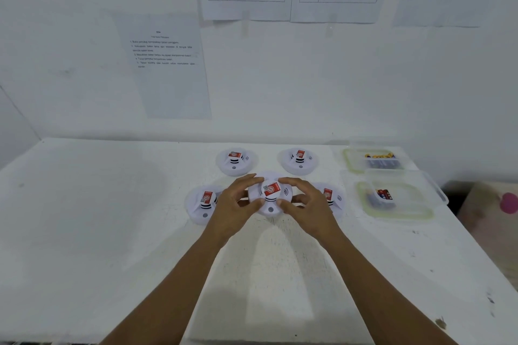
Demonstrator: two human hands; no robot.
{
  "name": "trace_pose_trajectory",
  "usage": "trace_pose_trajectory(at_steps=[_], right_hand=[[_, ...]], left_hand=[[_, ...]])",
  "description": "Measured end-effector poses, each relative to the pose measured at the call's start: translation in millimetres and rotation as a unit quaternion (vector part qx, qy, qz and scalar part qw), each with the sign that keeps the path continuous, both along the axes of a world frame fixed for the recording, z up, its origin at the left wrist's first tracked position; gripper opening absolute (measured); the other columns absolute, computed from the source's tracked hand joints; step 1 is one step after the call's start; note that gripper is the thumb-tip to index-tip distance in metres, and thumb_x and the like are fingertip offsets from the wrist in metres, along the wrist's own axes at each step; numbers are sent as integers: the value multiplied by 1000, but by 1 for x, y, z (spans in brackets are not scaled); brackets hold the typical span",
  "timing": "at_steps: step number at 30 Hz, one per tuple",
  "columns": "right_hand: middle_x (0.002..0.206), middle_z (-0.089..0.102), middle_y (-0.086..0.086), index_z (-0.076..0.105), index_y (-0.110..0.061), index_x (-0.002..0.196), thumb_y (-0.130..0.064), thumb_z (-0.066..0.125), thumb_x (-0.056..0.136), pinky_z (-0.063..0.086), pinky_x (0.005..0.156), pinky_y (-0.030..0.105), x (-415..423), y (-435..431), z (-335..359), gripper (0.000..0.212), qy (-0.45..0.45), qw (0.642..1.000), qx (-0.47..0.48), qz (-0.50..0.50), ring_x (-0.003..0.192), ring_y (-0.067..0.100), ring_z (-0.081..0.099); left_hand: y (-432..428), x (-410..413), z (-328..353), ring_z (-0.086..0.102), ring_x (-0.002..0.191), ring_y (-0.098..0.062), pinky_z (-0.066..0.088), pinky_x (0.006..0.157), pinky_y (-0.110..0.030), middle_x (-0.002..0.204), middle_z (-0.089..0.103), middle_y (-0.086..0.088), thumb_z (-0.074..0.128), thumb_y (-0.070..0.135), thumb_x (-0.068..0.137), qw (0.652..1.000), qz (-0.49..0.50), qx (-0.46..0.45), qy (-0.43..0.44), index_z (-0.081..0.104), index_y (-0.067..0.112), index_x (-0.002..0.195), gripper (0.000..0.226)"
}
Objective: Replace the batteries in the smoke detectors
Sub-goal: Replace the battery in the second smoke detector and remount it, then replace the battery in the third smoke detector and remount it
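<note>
Several round white smoke detectors with red stickers lie on the white table [112,232]. Both hands hold the middle detector [270,196]: my left hand [238,202] grips its left rim and my right hand [305,204] grips its right rim, fingers curled round it. Another detector [202,204] lies just left of my left hand, and one [332,196] is partly hidden behind my right hand. Two more detectors [235,161] [299,160] sit further back.
Two clear plastic containers stand at the right: the far one [350,165] holds batteries with yellow ends, the near one [414,214] holds a few batteries. Printed sheets hang on the wall behind. The table's right edge drops off beside the containers.
</note>
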State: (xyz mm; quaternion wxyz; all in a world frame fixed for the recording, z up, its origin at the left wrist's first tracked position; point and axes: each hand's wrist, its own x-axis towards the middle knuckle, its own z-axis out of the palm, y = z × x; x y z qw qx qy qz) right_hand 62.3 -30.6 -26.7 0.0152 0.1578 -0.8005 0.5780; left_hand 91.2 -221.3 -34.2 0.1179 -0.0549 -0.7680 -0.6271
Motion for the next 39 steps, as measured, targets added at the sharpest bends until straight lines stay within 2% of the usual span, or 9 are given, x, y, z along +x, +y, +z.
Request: trace_pose_trajectory(at_steps=[8,14,19,24,27,30,34,37,39], right_hand=[[122,64,-7,62,-22,125,-17,75,84,58,85,27,3,-2,-14,43,-1,1000,5,2,104,12,65],[119,66,-7,63,-19,124,-10,73,84,55,85,18,10,-7,-36,42,23,999,19,-14,106,5,63],[118,68,-5,64,-14,125,-8,68,86,52,88,15,6,-12,-46,39,48,998,22,-27,106,3,64],[116,68,-6,63,-14,126,-11,62,91,50,87,13,-1,-17,-52,35,66,996,43,-44,104,4,63],[111,69,-4,64,-14,122,-13,60,93,45,83,6,-7,-21,-52,29,88,992,64,-63,98,3,62],[113,68,-4,63,-13,123,-20,57,95,47,86,10,-9,-22,-54,30,97,990,72,-69,99,5,62],[115,68,-3,62,-14,123,-25,54,96,49,94,19,-7,-24,-61,31,110,988,77,-74,104,5,61],[124,65,3,59,-11,126,-34,52,93,44,103,22,-5,-24,-62,41,88,989,79,-87,112,8,58],[132,61,3,56,-12,131,-46,48,93,39,107,21,-4,-23,-62,51,80,989,89,-83,119,11,55]], left_hand=[[-1,3,-16,60,114,-6,50,81,-13,131,58,10,71,10,86,1000,9,-9,-1,56,42,118,47],[1,7,-37,54,125,-12,47,95,-15,140,54,2,67,8,89,999,21,-50,-2,53,40,121,47],[4,2,-44,43,130,-7,37,97,-3,148,45,0,60,12,94,993,28,-118,4,51,28,131,41],[7,-7,-42,39,129,-3,34,102,-12,147,46,-2,60,16,95,987,51,-154,-1,54,16,136,41],[8,-17,-37,47,129,-12,31,101,-13,144,51,-4,61,15,95,985,60,-160,-18,55,13,134,40],[9,-20,-36,52,124,-15,33,98,-6,135,56,2,61,15,94,985,62,-157,-17,57,11,132,38],[11,-16,-42,50,129,-17,34,107,-23,139,56,-3,59,20,95,980,76,-183,-1,56,15,134,39],[13,-17,-44,45,134,-20,22,106,-10,144,50,-5,56,27,97,975,74,-206,-35,48,14,139,45],[15,-16,-43,42,137,-22,16,107,-9,147,46,-6,50,38,95,971,65,-221,-55,43,13,141,53]])
